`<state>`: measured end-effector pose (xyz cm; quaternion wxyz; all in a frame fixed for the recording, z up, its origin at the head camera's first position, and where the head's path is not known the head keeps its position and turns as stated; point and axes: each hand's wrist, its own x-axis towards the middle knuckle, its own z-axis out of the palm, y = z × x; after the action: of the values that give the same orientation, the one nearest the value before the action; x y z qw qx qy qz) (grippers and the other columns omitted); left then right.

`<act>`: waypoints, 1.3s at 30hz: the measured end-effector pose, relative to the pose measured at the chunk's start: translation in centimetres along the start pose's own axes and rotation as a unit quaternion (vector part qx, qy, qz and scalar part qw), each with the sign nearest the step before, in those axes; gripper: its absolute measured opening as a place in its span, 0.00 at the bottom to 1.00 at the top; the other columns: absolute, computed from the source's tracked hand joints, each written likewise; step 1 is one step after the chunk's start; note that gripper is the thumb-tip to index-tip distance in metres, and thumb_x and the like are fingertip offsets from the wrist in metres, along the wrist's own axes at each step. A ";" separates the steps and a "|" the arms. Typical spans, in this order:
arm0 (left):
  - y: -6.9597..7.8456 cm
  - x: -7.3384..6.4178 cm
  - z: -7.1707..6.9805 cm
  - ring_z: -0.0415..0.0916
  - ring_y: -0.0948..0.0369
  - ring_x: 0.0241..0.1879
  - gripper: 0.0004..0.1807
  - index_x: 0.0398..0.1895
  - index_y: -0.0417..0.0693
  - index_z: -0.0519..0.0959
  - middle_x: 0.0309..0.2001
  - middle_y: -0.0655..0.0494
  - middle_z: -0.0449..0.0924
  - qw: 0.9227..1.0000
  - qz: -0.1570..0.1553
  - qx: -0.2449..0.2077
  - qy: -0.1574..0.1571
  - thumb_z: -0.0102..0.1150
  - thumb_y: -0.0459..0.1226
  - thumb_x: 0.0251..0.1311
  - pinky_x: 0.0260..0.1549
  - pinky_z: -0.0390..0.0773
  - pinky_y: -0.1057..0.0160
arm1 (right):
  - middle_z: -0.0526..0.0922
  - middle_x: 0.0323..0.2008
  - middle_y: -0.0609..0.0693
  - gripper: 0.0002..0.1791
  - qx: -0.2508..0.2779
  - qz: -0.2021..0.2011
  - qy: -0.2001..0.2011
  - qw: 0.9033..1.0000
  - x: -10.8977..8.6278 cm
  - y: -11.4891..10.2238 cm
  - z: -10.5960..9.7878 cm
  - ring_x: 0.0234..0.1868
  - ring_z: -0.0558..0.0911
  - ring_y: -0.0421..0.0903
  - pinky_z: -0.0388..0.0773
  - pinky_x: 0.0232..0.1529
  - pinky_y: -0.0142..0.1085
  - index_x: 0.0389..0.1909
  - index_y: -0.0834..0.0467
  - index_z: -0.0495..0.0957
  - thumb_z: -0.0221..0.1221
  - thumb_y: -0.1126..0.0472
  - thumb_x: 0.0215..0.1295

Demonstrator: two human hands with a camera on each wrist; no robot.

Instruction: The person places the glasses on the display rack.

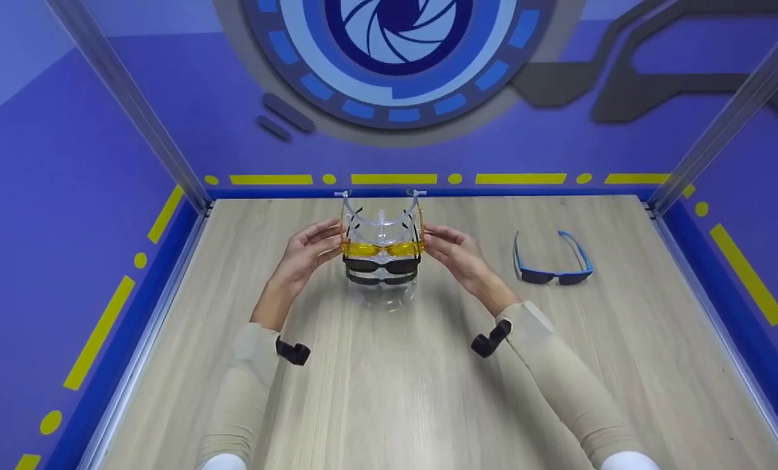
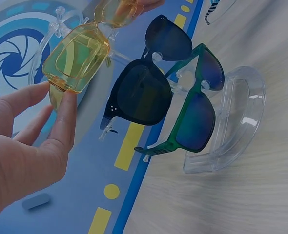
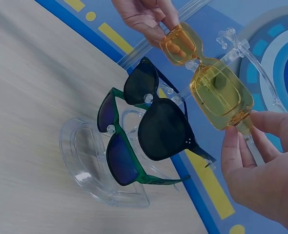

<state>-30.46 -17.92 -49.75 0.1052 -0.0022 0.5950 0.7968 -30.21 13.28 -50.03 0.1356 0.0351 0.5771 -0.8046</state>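
Note:
Yellow translucent glasses (image 1: 363, 249) sit at an upper tier of a clear plastic display stand (image 2: 254, 114), their lenses facing me. My left hand (image 1: 301, 258) pinches one hinge corner of the frame between thumb and fingers. At the opposite corner, my right hand (image 1: 461, 256) has the same sort of pinch. Below the yellow pair, black sunglasses (image 2: 141, 92) rest on the stand. Lower still is a pair with a green frame (image 3: 118, 139) and bluish dark lenses. The stand's curved base shows best in both wrist views.
Blue-framed sunglasses (image 1: 555, 274) with unfolded temples lie on the wooden table (image 1: 376, 405), right of the stand. A blue-purple printed panel (image 1: 186, 117) rises behind the table, with side panels to left and right. Metal posts (image 1: 728, 104) mark the back corners.

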 end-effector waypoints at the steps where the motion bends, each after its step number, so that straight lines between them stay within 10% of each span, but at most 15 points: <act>1: -0.1 0.1 0.0 0.86 0.61 0.49 0.26 0.69 0.39 0.73 0.63 0.41 0.79 1.000 0.001 0.001 0.000 0.61 0.28 0.68 0.56 0.85 0.62 | 0.77 0.64 0.65 0.23 0.002 -0.003 0.000 1.000 0.0 0.1 0.0 0.51 0.86 0.41 0.80 0.65 0.36 0.65 0.69 0.72 0.60 0.69 0.72; 13: -0.7 0.5 -0.5 0.86 0.63 0.48 0.27 0.69 0.39 0.73 0.65 0.41 0.77 1.000 0.001 0.002 0.003 0.63 0.28 0.67 0.54 0.85 0.63 | 0.85 0.51 0.50 0.22 -0.003 -0.004 -0.004 1.000 0.0 0.6 -0.1 0.54 0.85 0.42 0.81 0.62 0.34 0.64 0.67 0.73 0.59 0.69 0.72; 39: -0.8 0.7 -0.8 0.85 0.61 0.49 0.25 0.70 0.37 0.71 0.64 0.38 0.78 1.000 0.007 0.000 -0.022 0.58 0.28 0.70 0.56 0.84 0.62 | 0.79 0.63 0.62 0.24 -0.008 -0.001 0.006 1.000 0.0 0.5 0.1 0.65 0.80 0.53 0.80 0.64 0.35 0.68 0.68 0.71 0.59 0.68 0.73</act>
<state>-31.14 -18.34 -50.85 0.1128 0.0190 0.5925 0.7974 -30.04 13.00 -50.47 0.1313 0.0382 0.5843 -0.8000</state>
